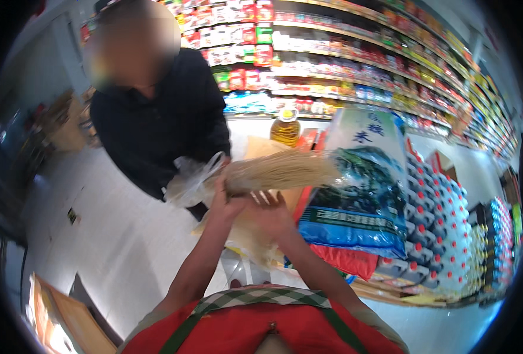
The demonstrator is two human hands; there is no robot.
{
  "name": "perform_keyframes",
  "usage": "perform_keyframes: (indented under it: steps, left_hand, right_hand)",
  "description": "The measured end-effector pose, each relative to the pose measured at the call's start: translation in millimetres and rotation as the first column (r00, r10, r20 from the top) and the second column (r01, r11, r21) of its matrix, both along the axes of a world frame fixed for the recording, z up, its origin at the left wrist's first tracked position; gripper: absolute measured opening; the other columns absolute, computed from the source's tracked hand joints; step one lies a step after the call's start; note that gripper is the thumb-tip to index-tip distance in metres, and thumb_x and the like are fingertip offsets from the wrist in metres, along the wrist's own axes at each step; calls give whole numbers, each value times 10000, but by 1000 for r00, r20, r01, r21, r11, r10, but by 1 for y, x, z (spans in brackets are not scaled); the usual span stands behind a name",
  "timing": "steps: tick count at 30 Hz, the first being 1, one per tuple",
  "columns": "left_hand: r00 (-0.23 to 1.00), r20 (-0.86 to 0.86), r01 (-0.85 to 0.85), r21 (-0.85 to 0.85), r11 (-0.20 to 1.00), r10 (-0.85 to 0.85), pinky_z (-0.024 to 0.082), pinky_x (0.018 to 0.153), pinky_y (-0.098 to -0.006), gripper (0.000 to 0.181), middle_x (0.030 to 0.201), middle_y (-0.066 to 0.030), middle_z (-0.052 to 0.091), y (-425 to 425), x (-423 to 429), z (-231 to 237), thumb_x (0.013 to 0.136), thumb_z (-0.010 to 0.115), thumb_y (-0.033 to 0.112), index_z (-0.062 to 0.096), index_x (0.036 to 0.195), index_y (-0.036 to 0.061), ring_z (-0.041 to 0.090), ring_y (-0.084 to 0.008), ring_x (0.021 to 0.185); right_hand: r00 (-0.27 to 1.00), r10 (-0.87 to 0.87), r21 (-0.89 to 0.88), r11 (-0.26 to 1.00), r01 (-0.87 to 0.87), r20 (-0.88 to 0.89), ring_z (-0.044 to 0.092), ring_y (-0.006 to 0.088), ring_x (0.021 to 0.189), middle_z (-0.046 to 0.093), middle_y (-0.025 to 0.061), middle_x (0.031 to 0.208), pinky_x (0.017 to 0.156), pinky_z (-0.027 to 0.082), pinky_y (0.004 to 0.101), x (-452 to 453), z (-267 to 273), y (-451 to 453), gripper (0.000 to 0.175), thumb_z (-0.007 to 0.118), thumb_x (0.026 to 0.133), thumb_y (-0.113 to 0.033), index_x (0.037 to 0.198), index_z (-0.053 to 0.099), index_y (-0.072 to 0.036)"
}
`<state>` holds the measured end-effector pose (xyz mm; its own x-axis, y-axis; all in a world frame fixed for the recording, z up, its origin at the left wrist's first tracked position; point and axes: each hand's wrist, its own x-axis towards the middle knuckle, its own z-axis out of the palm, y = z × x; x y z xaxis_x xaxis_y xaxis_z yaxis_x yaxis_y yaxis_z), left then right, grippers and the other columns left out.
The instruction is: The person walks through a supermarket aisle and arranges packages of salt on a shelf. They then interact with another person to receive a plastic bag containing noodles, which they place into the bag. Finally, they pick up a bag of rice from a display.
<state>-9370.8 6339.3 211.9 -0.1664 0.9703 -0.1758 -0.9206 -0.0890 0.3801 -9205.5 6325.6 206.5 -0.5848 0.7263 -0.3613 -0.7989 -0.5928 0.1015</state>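
Note:
A long bundle of pale dried noodles in a clear plastic bag lies crosswise before me, its tied end to the left. Under its left part, my left hand has the fingers raised against the bag. Just below the bundle, my right hand is palm up with its fingers spread; whether it bears any weight is unclear. Another pale bundle in clear plastic is partly hidden beneath my hands and forearms. A person in a dark jacket stands opposite, one hand at the bag's tied end.
At the right, a large printed rice sack lies on a red package. Behind the bundle stands a bottle of yellow oil. Rows of red-capped jugs are farther right. Stocked shelves line the back, and a wooden piece is at lower left.

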Motion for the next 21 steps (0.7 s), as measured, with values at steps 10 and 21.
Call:
perform_keyframes:
  steps: [10,21]
  left_hand:
    - [996,13,87,-27,996,-86,457,1004,-413,436,1204,-128,550,51,-23,35,890,690,266,497,1229,71,530,-269,1189]
    - [884,20,422,-463,780,-466,494,626,-269,148,818,-83,593,-150,-31,-210,943,584,182,584,907,38,572,-157,719]
  right_hand:
    - [775,-86,614,667,-422,626,594,238,1078,623,145,1172,928,488,349,58,12,-41,262,482,946,-65,1174,582,17]
    - [-186,-907,872,416,-260,377,608,158,886,642,84,981,820,486,296,186,67,-40,154,502,939,-1,1027,628,7]
